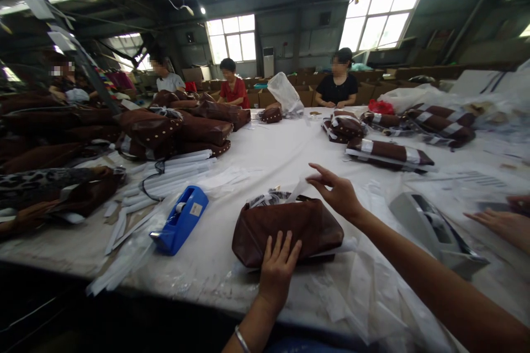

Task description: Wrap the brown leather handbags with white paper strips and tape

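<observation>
A brown leather bag (285, 226) lies on the white-covered table in front of me. My left hand (278, 265) rests flat on its near side, fingers spread. Just above the bag's far right edge, my right hand (337, 193) pinches a thin whitish strip (298, 190), which reaches down to the bag's top. Whether the strip is tape or paper I cannot tell. Clear wrapping and a dark strap (269, 197) show along the bag's far edge. Left of the bag stands a blue tape dispenser (181, 220).
Brown bags (199, 127) are piled at left beside white paper rolls (165, 176). Wrapped bags (389, 153) lie at right, near a grey tape dispenser (434, 231). Co-workers' hands (503, 226) reach in from both sides. Plastic sheets (364, 292) cover the near right table.
</observation>
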The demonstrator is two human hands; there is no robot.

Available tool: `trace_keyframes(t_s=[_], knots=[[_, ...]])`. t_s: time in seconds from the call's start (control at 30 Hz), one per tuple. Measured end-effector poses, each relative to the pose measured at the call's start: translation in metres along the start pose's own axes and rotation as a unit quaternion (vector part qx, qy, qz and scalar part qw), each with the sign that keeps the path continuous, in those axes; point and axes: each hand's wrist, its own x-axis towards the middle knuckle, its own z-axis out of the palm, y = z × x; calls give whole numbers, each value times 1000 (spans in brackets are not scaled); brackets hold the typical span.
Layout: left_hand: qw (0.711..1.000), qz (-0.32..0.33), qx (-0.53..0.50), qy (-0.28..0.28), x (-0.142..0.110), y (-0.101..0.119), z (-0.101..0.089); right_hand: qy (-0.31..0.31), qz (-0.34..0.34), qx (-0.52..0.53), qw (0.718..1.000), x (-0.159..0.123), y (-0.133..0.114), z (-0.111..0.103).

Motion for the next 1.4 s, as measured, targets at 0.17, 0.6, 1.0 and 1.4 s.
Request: trace_keyframes(t_s=[0.17,0.6,1.0,1.4], knots=[[999,11,6,-48,2,-1,-7,-64,-54,-125,989,-80,-35,-22],[997,25,2,-74,-1,-3,-9,-235,-126,-118,956,-89,26,-39],[996,40,19,-78,-4,-4,-7,-235,-141,-79,959,-91,55,-13],[996,45,29,-74,-3,-3,-7,-347,-217,-35,912,-58,52,7]])
